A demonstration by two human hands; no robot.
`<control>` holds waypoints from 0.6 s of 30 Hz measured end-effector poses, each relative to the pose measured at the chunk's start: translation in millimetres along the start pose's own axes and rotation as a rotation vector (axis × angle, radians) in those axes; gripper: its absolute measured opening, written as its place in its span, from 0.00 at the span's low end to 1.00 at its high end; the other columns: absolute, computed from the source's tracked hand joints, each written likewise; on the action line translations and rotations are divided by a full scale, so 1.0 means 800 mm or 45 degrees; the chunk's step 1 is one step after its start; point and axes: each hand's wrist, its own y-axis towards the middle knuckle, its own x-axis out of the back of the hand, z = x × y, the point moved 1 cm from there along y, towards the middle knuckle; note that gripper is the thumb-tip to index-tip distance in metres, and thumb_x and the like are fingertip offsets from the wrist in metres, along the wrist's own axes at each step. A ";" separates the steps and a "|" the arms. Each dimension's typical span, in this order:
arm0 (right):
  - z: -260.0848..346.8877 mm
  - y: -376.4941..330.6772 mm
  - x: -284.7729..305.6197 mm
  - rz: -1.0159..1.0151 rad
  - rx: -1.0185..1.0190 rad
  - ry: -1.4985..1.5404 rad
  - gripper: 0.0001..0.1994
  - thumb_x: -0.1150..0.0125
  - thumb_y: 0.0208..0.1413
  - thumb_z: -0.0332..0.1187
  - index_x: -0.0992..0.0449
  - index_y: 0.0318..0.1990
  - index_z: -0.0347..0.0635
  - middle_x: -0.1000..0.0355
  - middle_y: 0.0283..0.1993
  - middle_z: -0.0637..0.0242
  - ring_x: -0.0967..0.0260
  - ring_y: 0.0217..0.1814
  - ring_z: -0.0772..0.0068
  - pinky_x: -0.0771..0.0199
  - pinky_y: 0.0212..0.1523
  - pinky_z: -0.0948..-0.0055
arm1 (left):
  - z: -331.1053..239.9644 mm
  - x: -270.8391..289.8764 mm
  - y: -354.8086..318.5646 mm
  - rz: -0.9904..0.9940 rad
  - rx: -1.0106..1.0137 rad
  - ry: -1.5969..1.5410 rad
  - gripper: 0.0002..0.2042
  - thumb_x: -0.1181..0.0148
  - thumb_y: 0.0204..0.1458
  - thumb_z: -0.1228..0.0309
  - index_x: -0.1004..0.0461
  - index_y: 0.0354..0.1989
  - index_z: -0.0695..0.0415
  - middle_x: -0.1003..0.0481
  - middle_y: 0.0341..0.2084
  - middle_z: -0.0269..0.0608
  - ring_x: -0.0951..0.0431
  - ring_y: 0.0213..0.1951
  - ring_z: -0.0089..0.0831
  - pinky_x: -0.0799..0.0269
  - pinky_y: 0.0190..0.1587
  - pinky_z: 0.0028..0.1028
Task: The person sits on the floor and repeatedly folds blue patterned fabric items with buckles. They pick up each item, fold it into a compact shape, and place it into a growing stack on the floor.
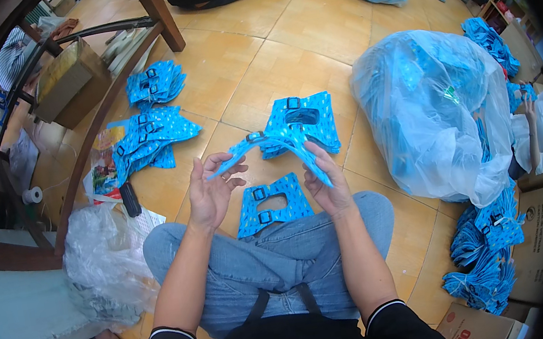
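Blue buckled piece (288,142): support both ends imo
Left hand (210,191): loose, can't tell grip
Right hand (332,187): pinching right end

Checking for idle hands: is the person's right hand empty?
No, the right hand holds one side of the curved, blue patterned fabric piece.

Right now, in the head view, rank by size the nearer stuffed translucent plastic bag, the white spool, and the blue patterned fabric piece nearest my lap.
1. Stuffed translucent plastic bag, largest
2. Blue patterned fabric piece
3. White spool, smallest
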 end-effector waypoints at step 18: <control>-0.016 -0.024 -0.058 -0.119 1.044 -1.646 0.19 0.36 0.51 0.32 0.27 0.51 0.37 0.32 0.54 0.53 0.32 0.54 0.57 0.29 0.48 0.66 | -0.004 -0.026 -0.015 -0.019 0.125 0.386 0.26 0.42 0.52 0.73 0.40 0.60 0.64 0.28 0.48 0.43 0.26 0.49 0.31 0.27 0.47 0.29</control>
